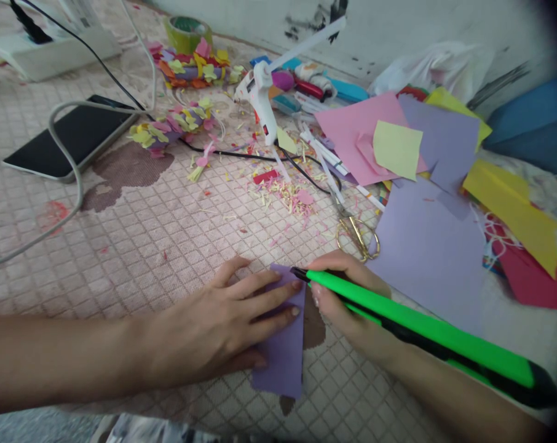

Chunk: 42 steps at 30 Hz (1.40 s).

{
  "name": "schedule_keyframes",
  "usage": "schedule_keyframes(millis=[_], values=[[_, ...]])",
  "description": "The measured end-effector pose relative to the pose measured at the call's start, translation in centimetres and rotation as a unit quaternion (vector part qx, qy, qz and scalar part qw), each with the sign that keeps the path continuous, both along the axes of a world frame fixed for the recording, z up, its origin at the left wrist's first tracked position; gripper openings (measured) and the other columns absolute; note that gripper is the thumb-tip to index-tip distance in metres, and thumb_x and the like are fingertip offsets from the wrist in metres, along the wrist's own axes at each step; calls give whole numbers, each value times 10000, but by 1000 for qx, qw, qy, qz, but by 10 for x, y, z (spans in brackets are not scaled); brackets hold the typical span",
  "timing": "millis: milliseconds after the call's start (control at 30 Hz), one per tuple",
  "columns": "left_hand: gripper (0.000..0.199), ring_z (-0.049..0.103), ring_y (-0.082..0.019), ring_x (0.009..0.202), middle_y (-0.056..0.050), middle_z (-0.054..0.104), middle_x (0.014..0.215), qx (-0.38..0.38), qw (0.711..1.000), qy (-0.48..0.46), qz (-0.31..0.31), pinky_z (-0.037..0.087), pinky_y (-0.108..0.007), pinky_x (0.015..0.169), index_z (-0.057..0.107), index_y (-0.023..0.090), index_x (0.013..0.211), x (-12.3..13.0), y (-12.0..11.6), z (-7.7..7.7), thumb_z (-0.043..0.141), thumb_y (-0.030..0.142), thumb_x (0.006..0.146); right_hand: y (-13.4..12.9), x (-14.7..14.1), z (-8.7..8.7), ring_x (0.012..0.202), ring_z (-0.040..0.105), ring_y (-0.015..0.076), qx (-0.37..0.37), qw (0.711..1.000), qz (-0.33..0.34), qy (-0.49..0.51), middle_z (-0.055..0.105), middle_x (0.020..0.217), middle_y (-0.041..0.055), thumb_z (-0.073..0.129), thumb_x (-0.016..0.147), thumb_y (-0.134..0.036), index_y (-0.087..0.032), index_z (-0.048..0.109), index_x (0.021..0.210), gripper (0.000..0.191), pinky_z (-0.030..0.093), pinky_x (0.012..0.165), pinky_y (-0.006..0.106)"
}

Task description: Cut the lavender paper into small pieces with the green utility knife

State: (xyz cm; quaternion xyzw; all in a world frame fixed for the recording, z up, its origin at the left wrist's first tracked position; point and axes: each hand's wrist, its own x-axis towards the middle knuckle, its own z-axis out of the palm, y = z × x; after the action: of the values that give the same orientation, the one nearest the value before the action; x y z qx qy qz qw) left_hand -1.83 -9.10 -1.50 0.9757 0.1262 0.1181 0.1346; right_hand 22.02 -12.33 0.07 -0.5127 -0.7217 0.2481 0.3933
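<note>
left hand (218, 320): fingers spread flat, pressing purple paper (283, 363) | paper: under left fingertips, on quilted mat (144, 246), looks light, floppy, apt to slide, best pinned flat | right hand (347, 301): fingers curled, gripping green craft knife (421, 326) | scissors (355, 237): just beyond right fingers

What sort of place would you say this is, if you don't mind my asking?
It looks like a home craft corner: a hot glue gun, coloured paper sheets and gold-handled scissors lie on a quilted pink mat.
</note>
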Motion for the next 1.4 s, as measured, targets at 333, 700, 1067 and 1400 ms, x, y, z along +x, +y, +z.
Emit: schedule_keyframes(millis=[333,700,1067,1400], values=[[382,419,-288,1424,-87,522,1535,-7,1000,-10,-1,227,-469,1202,566,177,1372,-1,0,0,545,296,1010,3,-2,-1,704,673,126,0,1000,-6,2,709,819,-15,594,888,-160,-234,658,956,119,552,626,245],[363,437,-297,1416,-76,516,1538,1,1000,-4,7,269,-487,1177,594,188,1346,0,-1,2,567,328,1012,2,-2,-2,727,663,131,-4,1000,10,0,699,847,-8,603,905,-169,-232,662,994,124,545,652,267],[361,401,-289,1423,-74,519,1539,16,1000,-2,5,142,-478,1181,575,179,1359,0,-1,-1,497,344,1048,3,4,-2,801,673,138,-18,998,48,-40,689,903,-2,596,907,-118,-241,637,1044,188,556,710,277],[353,419,-289,1402,-79,539,1521,13,1000,-11,8,104,-476,1198,580,178,1338,1,-2,-2,518,362,1043,3,0,0,773,679,120,10,1000,21,14,701,869,-16,595,899,-134,-243,645,999,157,560,696,249]])
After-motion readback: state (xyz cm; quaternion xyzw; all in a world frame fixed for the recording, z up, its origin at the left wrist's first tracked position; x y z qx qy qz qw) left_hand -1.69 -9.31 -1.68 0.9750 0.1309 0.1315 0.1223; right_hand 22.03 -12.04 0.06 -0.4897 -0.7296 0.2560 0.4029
